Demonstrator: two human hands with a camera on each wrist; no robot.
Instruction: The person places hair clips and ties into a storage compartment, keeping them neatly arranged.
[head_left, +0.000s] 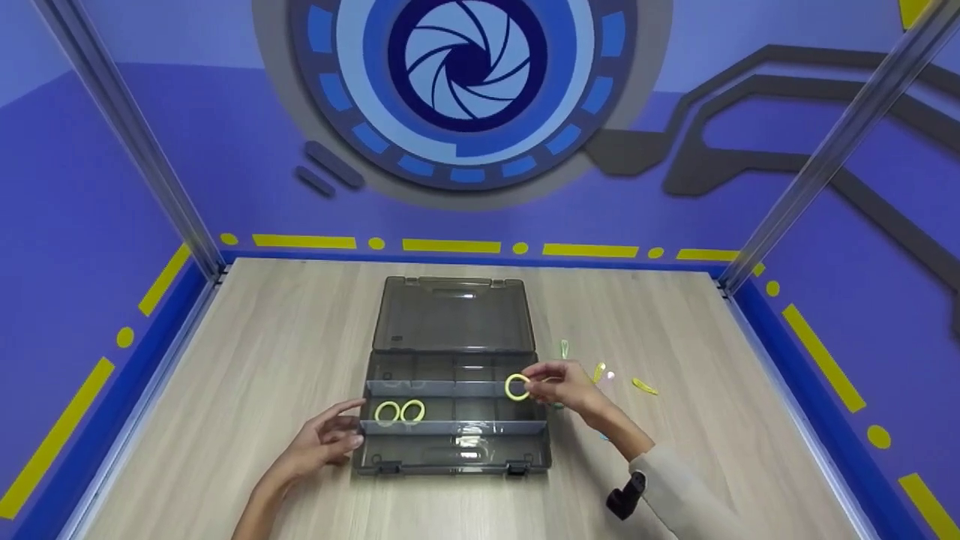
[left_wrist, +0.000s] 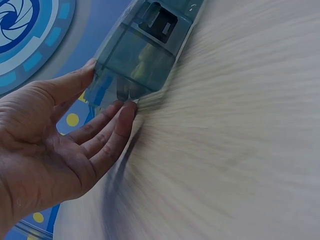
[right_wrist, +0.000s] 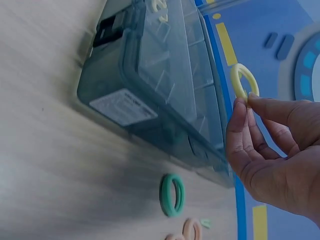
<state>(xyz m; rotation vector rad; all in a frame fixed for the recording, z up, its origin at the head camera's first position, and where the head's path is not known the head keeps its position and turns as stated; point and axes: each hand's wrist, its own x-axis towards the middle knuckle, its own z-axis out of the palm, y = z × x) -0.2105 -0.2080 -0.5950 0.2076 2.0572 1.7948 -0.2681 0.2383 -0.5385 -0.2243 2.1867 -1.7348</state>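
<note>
Smoky translucent plastic makes up the compartment box (head_left: 412,454), which lies with its lid (head_left: 454,319) opened back on the wood-grained counter (head_left: 300,337). Above the box's right part, the right hand (head_left: 566,386) pinches a yellow ring (head_left: 508,386) between thumb and fingertips, a narrow grip. The left hand (head_left: 319,442) has a wide grip, thumb and fingers apart and touching the box's left side. Two other rings (head_left: 403,412), also yellow, lie beside each other at the left of the middle row. Off the box's right side lie a green ring (right_wrist: 164,195), peach rings (right_wrist: 186,230) and a yellow hair clip (head_left: 644,386).
</note>
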